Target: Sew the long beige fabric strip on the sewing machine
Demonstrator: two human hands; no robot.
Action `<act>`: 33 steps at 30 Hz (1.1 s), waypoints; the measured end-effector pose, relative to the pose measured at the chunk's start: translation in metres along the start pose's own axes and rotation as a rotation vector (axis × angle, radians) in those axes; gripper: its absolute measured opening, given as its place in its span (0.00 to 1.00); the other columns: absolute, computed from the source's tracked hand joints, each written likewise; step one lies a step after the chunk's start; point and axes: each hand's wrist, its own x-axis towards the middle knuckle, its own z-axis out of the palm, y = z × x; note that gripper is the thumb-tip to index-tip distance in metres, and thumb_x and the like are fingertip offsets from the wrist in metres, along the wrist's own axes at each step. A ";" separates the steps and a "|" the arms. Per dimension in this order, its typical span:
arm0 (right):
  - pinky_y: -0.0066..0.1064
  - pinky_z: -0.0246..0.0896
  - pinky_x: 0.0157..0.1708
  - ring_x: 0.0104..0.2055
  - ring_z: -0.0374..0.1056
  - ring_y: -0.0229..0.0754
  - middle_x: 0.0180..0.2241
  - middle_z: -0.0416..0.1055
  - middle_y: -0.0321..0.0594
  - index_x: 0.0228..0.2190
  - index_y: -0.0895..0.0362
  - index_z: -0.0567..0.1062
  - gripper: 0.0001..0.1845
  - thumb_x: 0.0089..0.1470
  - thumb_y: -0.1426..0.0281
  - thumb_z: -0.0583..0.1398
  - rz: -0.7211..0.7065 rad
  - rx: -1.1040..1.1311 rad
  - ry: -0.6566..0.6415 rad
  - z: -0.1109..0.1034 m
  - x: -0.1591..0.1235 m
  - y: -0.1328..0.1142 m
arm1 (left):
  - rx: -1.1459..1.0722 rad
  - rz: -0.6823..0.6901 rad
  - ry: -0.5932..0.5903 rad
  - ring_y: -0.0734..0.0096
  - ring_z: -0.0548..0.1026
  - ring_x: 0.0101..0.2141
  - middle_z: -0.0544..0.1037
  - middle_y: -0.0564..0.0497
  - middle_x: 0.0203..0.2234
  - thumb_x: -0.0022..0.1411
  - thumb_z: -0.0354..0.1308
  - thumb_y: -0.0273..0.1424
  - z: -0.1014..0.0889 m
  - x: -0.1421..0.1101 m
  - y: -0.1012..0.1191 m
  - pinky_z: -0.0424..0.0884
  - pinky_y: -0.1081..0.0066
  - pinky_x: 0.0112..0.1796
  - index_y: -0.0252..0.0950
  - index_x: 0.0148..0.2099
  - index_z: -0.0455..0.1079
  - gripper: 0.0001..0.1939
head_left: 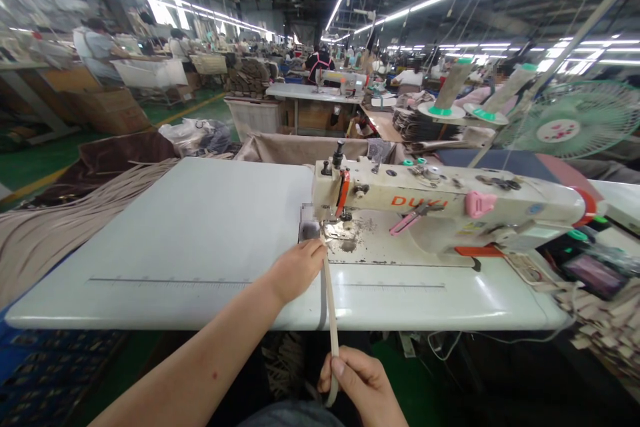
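A narrow beige fabric strip (pixel 330 300) runs from under the needle area of the sewing machine (pixel 385 197) toward me and over the table's front edge. My left hand (pixel 300 270) is closed on the strip close to the presser foot, its fingertips partly hiding the fabric there. Below the edge, my right hand (pixel 357 384) pinches the same strip between thumb and fingers, and a short end hangs past the grip. The strip looks taut between both hands. Pink-handled snips (pixel 407 222) rest against the machine body.
The white table (pixel 215 227) carries a printed ruler line along its front. Many long beige strips (pixel 75 220) drape at the left, and bundled pieces (pixel 605 327) lie at the right. Thread cones (pixel 453 87) and a green fan (pixel 575 120) stand behind the machine. Co-workers sit farther back.
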 end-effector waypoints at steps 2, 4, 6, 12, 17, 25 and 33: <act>0.32 0.64 0.32 0.29 0.71 0.43 0.24 0.77 0.42 0.27 0.58 0.83 0.26 0.59 0.48 0.64 0.007 -0.008 -0.008 0.000 0.000 -0.001 | -0.009 -0.029 0.012 0.56 0.72 0.58 0.76 0.41 0.51 0.74 0.48 0.24 -0.001 0.001 0.001 0.72 0.58 0.59 0.33 0.48 0.70 0.09; 0.32 0.65 0.32 0.28 0.71 0.43 0.23 0.77 0.42 0.26 0.58 0.83 0.27 0.57 0.46 0.65 0.023 -0.002 -0.002 0.001 0.000 -0.001 | -0.043 -0.084 0.031 0.56 0.71 0.59 0.75 0.41 0.53 0.73 0.50 0.25 0.000 0.002 0.001 0.71 0.58 0.60 0.34 0.51 0.68 0.08; 0.32 0.65 0.31 0.27 0.71 0.43 0.22 0.77 0.42 0.26 0.58 0.84 0.27 0.56 0.45 0.66 0.042 0.009 0.012 0.001 -0.001 0.000 | -0.076 -0.113 0.036 0.56 0.70 0.61 0.74 0.41 0.55 0.72 0.51 0.25 0.001 0.003 0.001 0.70 0.57 0.61 0.34 0.53 0.67 0.10; 0.31 0.65 0.31 0.27 0.71 0.42 0.23 0.77 0.41 0.28 0.57 0.84 0.26 0.57 0.46 0.66 0.041 0.023 0.006 0.000 -0.002 -0.002 | -0.129 -0.154 0.062 0.54 0.68 0.62 0.71 0.39 0.57 0.71 0.53 0.25 0.005 0.004 -0.001 0.70 0.55 0.62 0.35 0.55 0.64 0.12; 0.29 0.61 0.29 0.24 0.68 0.39 0.21 0.75 0.41 0.27 0.59 0.84 0.29 0.58 0.45 0.65 0.070 0.054 -0.064 -0.002 -0.002 -0.001 | -0.113 -0.157 0.074 0.53 0.70 0.61 0.71 0.39 0.57 0.70 0.54 0.25 0.002 0.005 0.000 0.69 0.56 0.63 0.33 0.55 0.65 0.12; 0.35 0.63 0.38 0.35 0.69 0.44 0.30 0.73 0.42 0.28 0.55 0.83 0.21 0.59 0.51 0.66 -0.142 -0.109 -0.098 -0.005 0.002 -0.011 | -0.064 -0.100 0.005 0.56 0.72 0.58 0.74 0.42 0.51 0.74 0.50 0.25 0.005 0.000 0.000 0.74 0.59 0.56 0.33 0.53 0.67 0.09; 0.38 0.65 0.44 0.40 0.72 0.50 0.33 0.76 0.44 0.34 0.54 0.84 0.20 0.60 0.51 0.64 -0.144 -0.309 0.057 0.002 0.007 -0.021 | 0.016 -0.035 0.016 0.56 0.73 0.54 0.75 0.42 0.47 0.73 0.51 0.25 -0.004 0.002 0.002 0.73 0.59 0.56 0.33 0.47 0.70 0.07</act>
